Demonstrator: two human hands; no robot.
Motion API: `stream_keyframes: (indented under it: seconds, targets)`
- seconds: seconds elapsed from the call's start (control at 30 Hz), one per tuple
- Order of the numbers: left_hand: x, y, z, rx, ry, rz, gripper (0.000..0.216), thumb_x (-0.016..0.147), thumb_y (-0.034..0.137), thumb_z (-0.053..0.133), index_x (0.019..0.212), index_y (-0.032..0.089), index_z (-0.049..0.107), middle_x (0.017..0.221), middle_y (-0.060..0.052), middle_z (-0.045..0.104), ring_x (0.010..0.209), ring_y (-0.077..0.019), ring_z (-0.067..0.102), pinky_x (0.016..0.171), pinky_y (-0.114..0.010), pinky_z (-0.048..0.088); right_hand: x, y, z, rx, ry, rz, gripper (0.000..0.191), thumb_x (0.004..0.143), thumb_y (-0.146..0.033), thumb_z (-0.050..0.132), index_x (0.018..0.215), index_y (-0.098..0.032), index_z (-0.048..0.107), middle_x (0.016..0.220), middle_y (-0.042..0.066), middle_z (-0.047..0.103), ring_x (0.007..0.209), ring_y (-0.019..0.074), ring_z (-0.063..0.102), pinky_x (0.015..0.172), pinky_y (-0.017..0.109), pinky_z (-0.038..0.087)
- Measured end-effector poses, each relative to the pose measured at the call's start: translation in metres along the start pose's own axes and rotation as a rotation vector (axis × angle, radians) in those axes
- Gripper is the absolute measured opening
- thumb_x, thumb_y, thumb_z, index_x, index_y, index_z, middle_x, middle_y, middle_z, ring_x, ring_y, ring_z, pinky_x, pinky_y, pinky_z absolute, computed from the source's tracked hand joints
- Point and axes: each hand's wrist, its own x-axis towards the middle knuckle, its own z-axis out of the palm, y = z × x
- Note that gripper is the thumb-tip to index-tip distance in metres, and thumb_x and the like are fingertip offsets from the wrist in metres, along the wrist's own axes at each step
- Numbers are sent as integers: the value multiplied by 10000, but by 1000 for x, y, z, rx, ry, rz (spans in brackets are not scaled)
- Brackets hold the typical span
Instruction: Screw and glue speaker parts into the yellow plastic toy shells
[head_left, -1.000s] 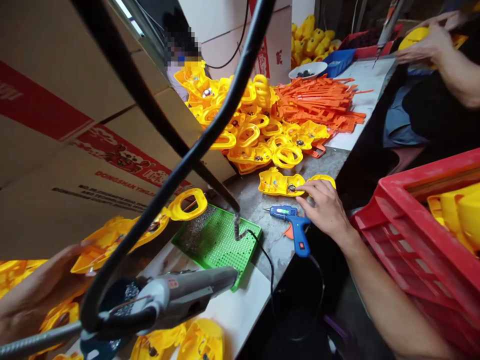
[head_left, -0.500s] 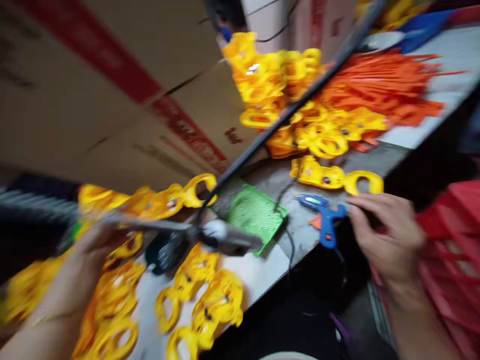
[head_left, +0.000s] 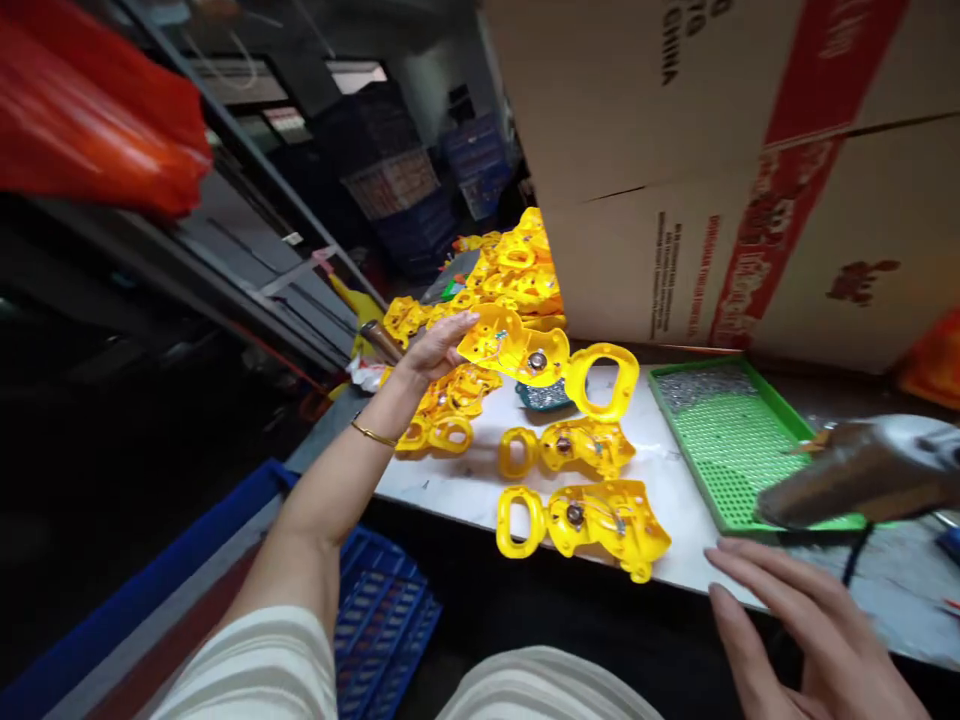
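My left hand (head_left: 435,348) is raised over the bench and grips one end of a yellow plastic shell (head_left: 551,362) with a ring handle and a metal screw boss. Two more yellow shells (head_left: 583,518) lie flat on the white bench top (head_left: 450,490) below it. My right hand (head_left: 806,630) hovers at the bench's near edge, fingers stretched out and holding nothing. Just above it hangs a grey power screwdriver (head_left: 855,478) on a black cable. A green perforated tray (head_left: 731,440) with small screws sits beside the tool.
A heap of yellow shells (head_left: 506,265) lies at the far left of the bench against large cardboard boxes (head_left: 735,170). A blue crate (head_left: 382,620) stands on the floor under my left arm. Dark metal racks and an orange bag (head_left: 82,120) fill the left.
The view has swung left, away from the glue gun and red crate. My left hand has lifted a yellow shell. My right hand has drawn back from the glue gun to the bench edge.
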Motion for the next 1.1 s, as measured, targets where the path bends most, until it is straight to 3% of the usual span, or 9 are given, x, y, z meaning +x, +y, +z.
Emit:
stream_keyframes:
  seconds: [0.17,0.33,0.43,0.53,0.63,0.73,0.83,0.93,1.1]
  targets:
    - [-52,2,-18,1,-15,-64,278,652,310,786,846,130,702,746,-40,728,676,-187,676,603,-241,537,24,-31,40,79,-161,9,529,866,-310,588,1376,-277,451,1260,128,557,1116,299,555,882,471,501]
    - [-79,-13,-24,161,-85,-208,249,634,328,795,791,147,725,751,-38,736,579,-168,650,516,-224,502,6,-44,70,633,-794,557,622,896,-417,527,1456,-261,304,1233,141,580,667,117,593,565,272,514]
    - [-78,-25,-30,266,-136,-231,229,650,335,799,779,156,738,761,-33,736,583,-146,636,508,-198,477,5,-43,73,1036,-967,819,688,831,-409,598,1449,-311,312,1278,111,571,608,75,604,466,193,466]
    - [-65,-31,-28,336,-173,-174,203,649,284,810,771,137,740,738,-16,726,626,-115,625,556,-160,461,8,-39,70,1247,-1029,957,749,803,-499,596,1460,-316,287,1237,113,606,619,124,681,369,160,420]
    - [-52,-34,-9,359,-295,-170,234,631,267,833,788,120,742,790,-38,736,728,-143,655,648,-175,482,1,-43,74,1175,-1094,1019,773,836,-535,585,1472,-272,232,1067,97,674,468,78,634,341,141,409]
    - [-50,-45,23,178,-440,-264,473,664,482,792,957,115,734,906,-101,743,896,-261,684,773,-285,527,-13,-48,82,1129,-1088,1010,673,860,-529,571,1409,-238,312,986,66,686,372,34,559,318,128,393]
    - [-62,-69,49,-150,-525,-315,745,688,692,659,1182,134,642,1058,-122,718,1108,-349,627,920,-415,506,-26,-45,82,1103,-990,994,627,866,-545,554,1374,-236,355,923,33,680,369,37,560,308,127,389]
    - [-83,-99,65,-339,-511,-321,808,668,661,690,1318,211,528,1250,-98,648,1203,-341,577,1006,-460,461,-33,-37,77,1089,-973,1031,645,858,-541,571,1381,-237,347,902,25,674,364,41,561,306,130,387]
    - [-114,-122,80,-411,-496,-442,787,661,655,672,1267,167,560,1205,-140,673,1169,-401,591,967,-527,485,-46,-27,80,1086,-951,998,572,877,-533,546,1345,-254,369,960,45,672,398,48,590,317,126,396]
